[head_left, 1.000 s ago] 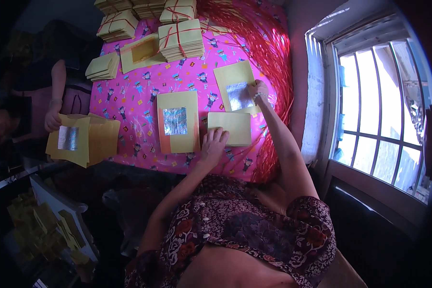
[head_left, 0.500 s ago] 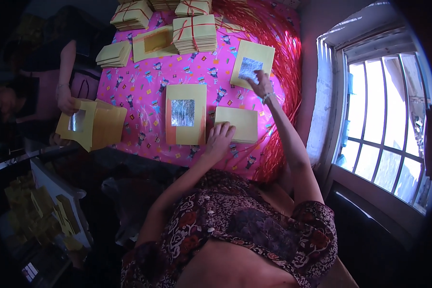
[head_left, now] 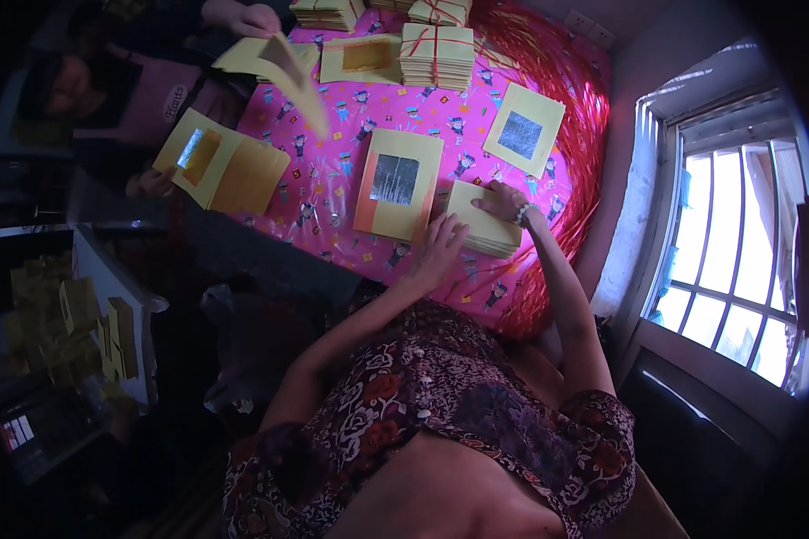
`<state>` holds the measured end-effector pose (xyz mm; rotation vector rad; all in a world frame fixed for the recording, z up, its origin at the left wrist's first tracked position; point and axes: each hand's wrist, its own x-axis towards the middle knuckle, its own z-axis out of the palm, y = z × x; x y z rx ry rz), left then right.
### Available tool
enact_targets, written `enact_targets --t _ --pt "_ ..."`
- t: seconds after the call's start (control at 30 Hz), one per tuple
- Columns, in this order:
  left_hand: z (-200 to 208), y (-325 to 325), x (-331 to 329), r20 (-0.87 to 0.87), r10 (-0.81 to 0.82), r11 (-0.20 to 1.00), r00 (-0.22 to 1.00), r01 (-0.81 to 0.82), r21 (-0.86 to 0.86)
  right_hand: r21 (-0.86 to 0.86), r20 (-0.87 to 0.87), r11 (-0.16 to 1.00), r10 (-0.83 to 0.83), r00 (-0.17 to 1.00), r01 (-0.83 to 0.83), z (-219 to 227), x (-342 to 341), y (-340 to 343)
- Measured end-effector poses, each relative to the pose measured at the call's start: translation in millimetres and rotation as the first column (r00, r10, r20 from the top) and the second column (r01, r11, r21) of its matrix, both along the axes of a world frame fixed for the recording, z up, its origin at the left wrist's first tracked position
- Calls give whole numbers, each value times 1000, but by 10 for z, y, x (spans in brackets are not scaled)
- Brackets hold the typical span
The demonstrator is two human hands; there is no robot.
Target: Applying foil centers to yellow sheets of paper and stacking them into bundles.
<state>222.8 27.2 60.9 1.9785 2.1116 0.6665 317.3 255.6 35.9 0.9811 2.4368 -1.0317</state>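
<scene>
A stack of plain yellow paper pieces lies in front of me on the pink table cover. My left hand rests its outstretched fingertips against the stack's left edge. Over the upper right part of the same stack is my right hand, its thumb and fingers apart on the top piece. Just left of the stack lies a pile of yellow paper pieces with a silver square. A single yellow piece with a silver square lies beyond my right hand, touched by neither hand.
Red plastic strips run down the table's right side, near a barred window. Tied yellow bundles stand at the far side. On the left a co-worker's hands handle an opened yellow piece and a lifted one.
My right hand has left the silver-square piece at the far right and come back onto the plain stack. The co-worker's other hand has swung a yellow piece up and away. The view has shifted.
</scene>
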Motion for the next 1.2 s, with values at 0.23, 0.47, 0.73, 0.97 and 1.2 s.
enact_targets --t 0.23,0.47,0.73,0.97,1.2 --pt "160 -475 -290 189 88 996 978 -83 -30 136 -55 990 -35 998 42 29 52 45" --pt "38 -855 -591 276 219 976 936 -213 -54 444 -299 886 3 954 136 412 43 -260" --pt "-81 -838 -1112 274 314 947 909 -319 -26 472 -449 882 236 862 5 820 -256 -1019" --pt "-684 -692 -1850 716 486 746 501 -665 -40 368 -467 925 97 879 93 624 -1254 -772" --pt "-880 -379 -2110 892 379 613 -248 -654 -443 301 -123 947 -79 989 113 19 -2389 35"
